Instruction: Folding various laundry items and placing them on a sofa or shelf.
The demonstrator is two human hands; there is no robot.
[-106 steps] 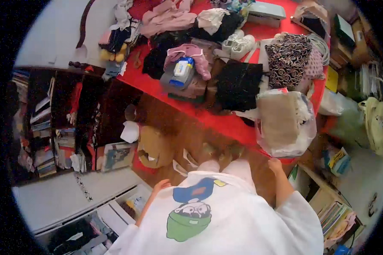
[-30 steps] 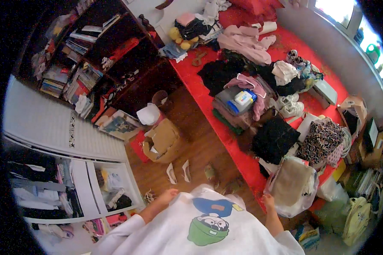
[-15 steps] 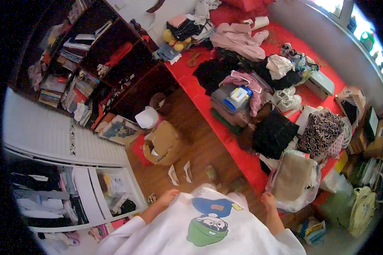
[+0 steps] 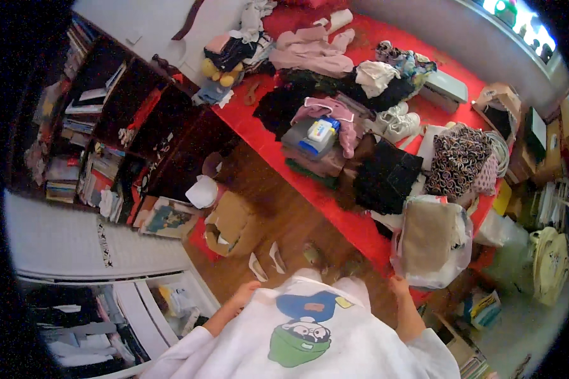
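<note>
My left hand (image 4: 244,293) hangs beside the white printed shirt (image 4: 303,316), its fingers loosely stretched and nothing seen in them. On the other side of the shirt, my right hand (image 4: 398,285) hangs just below a clear plastic bag (image 4: 431,243) with a brown item inside. Its fingers are foreshortened and blurred, and whether they touch the bag cannot be made out. The bag lies on the near corner of the red-covered bed (image 4: 335,218). Just beyond it are a folded black garment (image 4: 389,177) and a dark patterned cloth (image 4: 458,158).
Clothes piles, white shoes (image 4: 398,123) and a blue-and-white container (image 4: 320,134) lie on the bed. A cardboard box (image 4: 231,224) and white pointed shoes (image 4: 257,266) stand on the wooden floor. An open drawer (image 4: 129,309) and dark bookshelves (image 4: 126,107) line the left.
The view has turned and shifted, so the bed and its piles sit further left. Both hands remain beside the shirt; nothing has been picked up.
</note>
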